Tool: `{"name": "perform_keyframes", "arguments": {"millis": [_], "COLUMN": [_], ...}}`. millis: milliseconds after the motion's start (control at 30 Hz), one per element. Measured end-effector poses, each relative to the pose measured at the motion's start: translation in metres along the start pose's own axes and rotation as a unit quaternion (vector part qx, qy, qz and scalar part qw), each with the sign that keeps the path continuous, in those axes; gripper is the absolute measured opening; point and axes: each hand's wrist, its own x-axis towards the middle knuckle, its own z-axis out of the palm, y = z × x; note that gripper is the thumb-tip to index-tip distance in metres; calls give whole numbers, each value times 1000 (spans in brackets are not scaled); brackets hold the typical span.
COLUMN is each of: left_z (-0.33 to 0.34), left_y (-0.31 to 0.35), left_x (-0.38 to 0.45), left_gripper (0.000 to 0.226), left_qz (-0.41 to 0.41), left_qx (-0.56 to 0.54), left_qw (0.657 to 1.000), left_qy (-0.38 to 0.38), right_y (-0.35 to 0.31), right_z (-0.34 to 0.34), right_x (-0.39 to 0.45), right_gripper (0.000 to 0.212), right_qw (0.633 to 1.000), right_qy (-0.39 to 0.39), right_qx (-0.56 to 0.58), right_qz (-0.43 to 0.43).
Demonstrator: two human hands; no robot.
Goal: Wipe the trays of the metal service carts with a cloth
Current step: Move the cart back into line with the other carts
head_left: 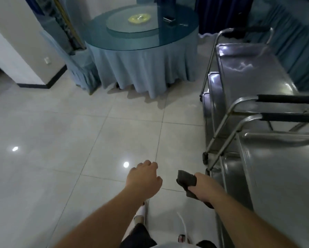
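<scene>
Tiles [60, 131] of pale glossy floor spread ahead of both hands, with two bright light spots reflected on them, one just left of the left hand [144, 178]. Far ahead of the hands stands a round table [143, 38] with a glass top, a glass turntable [132, 24] on it and a light blue skirt hanging to the floor. A yellowish dish [139, 18] lies on the turntable, and a small dark box [169, 20] sits to its right. A white pillar [15, 51] with a black base rises far to the left, and blue curtains hang behind the table.

To the right of the right hand [202, 187] stand two carts, one behind the other. The near cart [279, 176] is just beside that hand, its steel top tray bare and shiny, its black-gripped handle [289, 118] ahead of the hand. The far cart [248, 68] lies well ahead, its tray showing streaky reflections, and its handle [286, 99] runs close alongside the near cart's handle.

The left forearm reaches forward, back of the hand up, fingers loosely curled downward and holding nothing. The right forearm reaches forward beside the near cart; its fingers grip a dark cloth [186, 179], which sticks out ahead of and behind the fist, in the air, apart from both trays. Below the arms a shoe with white laces shows on the floor
</scene>
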Motion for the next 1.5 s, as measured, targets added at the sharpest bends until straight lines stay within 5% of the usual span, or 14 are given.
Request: {"name": "perform_keyframes", "arguments": {"millis": [300,600,1200,1500], "left_z": [-51,-55,-21,32], "left_y": [-10,67,186,208], "left_x": [167,250,358,421], "left_gripper": [45,45,42,43], "left_qz": [195,348,485,524], "left_qx": [104,198,341,363], "left_qw": [974,910,789,739], "left_qy": [-53,-109,-162,-217], "right_y": [-11,26,70,31], "right_z": [-26,-13,-4,25], "right_x": [56,51,97,155], "right_gripper": [39,23,22,39], "right_qw": [973,913,809,688], "right_qy": [53,88,144,250], "right_qx": [162,280,381,513], "right_qz": [153,284,425,448]}}
